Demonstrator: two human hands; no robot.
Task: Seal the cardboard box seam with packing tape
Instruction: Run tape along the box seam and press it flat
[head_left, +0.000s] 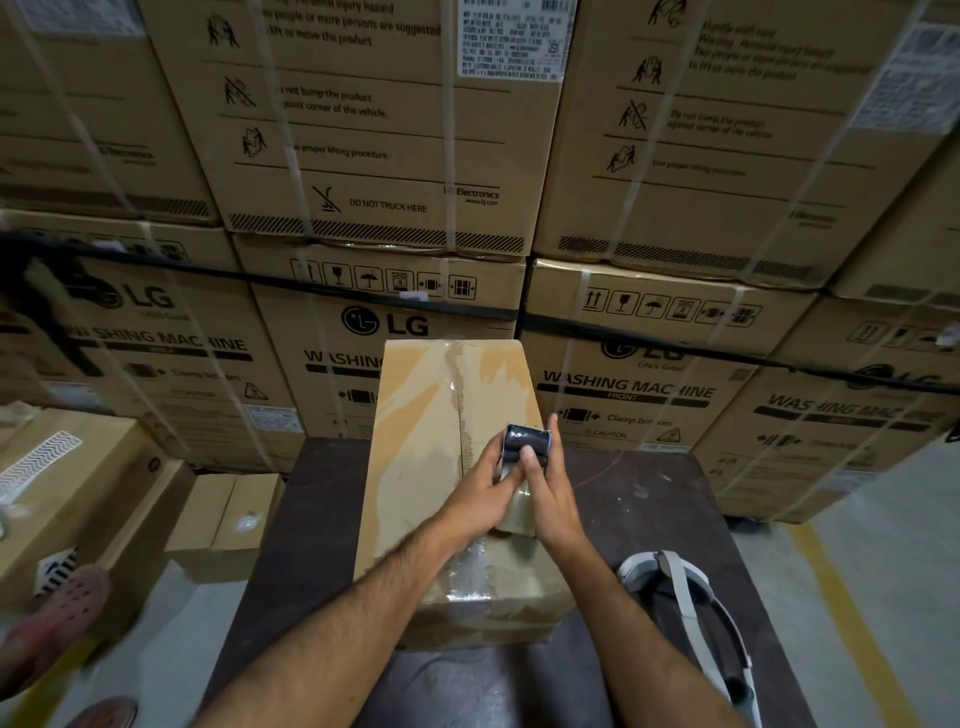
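Observation:
A long cardboard box lies on a dark table, its centre seam running away from me. Clear tape covers the near part of the seam and wraps over the near edge. Both hands hold a dark tape dispenser on top of the box, just right of the seam. My left hand grips it from the left, my right hand from the right, thumb on top. A strip of clear tape runs from the dispenser back toward me between my hands.
Tall stacks of strapped washing-machine cartons form a wall right behind the table. A white headset lies on the table's right side. Smaller cartons sit on the floor at left, near another person's sandalled foot.

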